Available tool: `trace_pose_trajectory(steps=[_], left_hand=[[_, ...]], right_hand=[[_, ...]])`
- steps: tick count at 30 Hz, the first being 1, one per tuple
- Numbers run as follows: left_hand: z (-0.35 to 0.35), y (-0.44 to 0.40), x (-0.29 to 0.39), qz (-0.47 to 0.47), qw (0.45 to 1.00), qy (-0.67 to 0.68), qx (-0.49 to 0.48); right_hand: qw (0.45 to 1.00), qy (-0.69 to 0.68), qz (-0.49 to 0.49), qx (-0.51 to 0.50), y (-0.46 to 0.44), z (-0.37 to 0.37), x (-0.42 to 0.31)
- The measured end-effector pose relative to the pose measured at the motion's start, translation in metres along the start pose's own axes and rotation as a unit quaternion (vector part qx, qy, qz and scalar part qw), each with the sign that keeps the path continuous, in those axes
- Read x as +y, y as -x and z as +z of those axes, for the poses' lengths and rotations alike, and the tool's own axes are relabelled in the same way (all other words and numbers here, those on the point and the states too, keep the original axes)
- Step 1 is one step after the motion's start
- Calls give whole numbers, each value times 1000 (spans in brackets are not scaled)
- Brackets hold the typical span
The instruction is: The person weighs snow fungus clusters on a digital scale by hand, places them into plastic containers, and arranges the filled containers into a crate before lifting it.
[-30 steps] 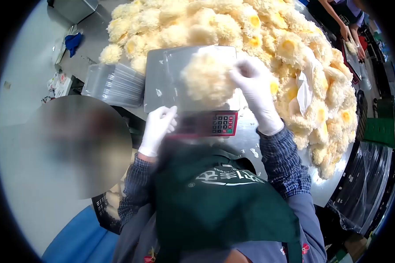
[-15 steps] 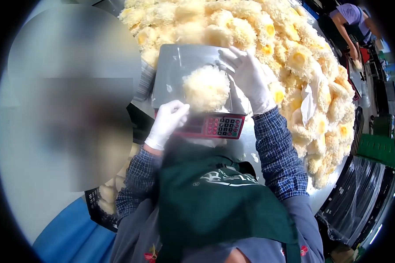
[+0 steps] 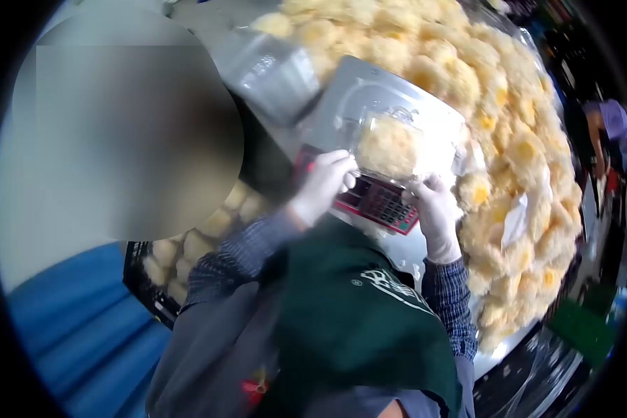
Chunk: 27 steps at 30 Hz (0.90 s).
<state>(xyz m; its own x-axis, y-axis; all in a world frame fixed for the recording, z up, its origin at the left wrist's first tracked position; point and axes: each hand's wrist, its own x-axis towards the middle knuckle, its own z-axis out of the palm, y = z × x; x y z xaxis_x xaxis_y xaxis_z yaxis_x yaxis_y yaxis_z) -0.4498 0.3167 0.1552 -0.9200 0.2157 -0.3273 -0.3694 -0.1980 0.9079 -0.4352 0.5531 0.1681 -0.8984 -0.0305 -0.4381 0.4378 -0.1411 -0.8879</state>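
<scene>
Tray (image 3: 382, 175) apparently being positioned over scale (image 3: 348, 97): left hand (image 3: 325, 182) grip unclear, right hand (image 3: 435, 209) pinching tray's near-right corner. Lifting would need level support.

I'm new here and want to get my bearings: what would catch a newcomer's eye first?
The great heap of pale, shaggy clumps, sweeping across the top and right of the view. Next, near the middle, a clear tray holding a single clump over a silver-and-red scale, with the white-gloved left hand and right hand at its near corners. Then the folded blue material at the lower left.
</scene>
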Motion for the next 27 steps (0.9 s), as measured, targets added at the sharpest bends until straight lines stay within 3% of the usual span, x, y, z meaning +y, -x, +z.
trace_pose_trajectory(steps=[1, 3, 4, 5, 8, 9, 11, 13, 14, 17, 19, 22, 23, 24, 25, 27], left_hand=[[-2, 3, 0, 45, 999, -11, 23], [-13, 10, 4, 21, 995, 88, 48], [-18, 16, 4, 60, 990, 122, 40], [-26, 26, 6, 50, 986, 159, 23], [-29, 57, 9, 138, 968, 210, -31], [-24, 69, 18, 160, 956, 245, 36], [-52, 93, 27, 151, 944, 289, 44], [-90, 115, 18, 136, 922, 267, 244], [-114, 129, 11, 124, 913, 237, 307], [-198, 162, -35, 98, 865, 92, 484], [-244, 163, -35, -24, 864, 92, 494], [-292, 141, -72, 47, 881, 103, 459], [-310, 139, -87, 10, 831, -147, 536], [-332, 129, -97, -15, 725, -390, 568], [-337, 104, -100, -22, 569, -604, 558], [-267, 94, -26, 204, 495, -641, 549]], right_hand=[[1000, 5, -21, -14, 1, 9, 3], [995, -29, -92, -38, 7, 34, 0], [992, -15, -121, -18, 14, 54, -9], [988, -23, -141, -55, 16, 64, -13], [974, -7, -152, -168, 21, 104, -5], [965, 10, -169, -200, 25, 124, -3], [948, 89, -152, -266, 26, 141, 9], [944, 97, -122, -291, 36, 148, 7], [937, 130, -135, -294, 36, 143, 7], [968, 53, -68, -235, 22, 116, 21], [975, 87, -74, -191, 21, 106, 15], [978, 87, -51, -184, 21, 99, 16], [977, 93, -54, -184, 21, 96, 16], [979, 88, -47, -175, 25, 96, 12], [983, 72, -39, -167, 27, 94, 7], [988, 48, -23, -142, 27, 80, 10]])
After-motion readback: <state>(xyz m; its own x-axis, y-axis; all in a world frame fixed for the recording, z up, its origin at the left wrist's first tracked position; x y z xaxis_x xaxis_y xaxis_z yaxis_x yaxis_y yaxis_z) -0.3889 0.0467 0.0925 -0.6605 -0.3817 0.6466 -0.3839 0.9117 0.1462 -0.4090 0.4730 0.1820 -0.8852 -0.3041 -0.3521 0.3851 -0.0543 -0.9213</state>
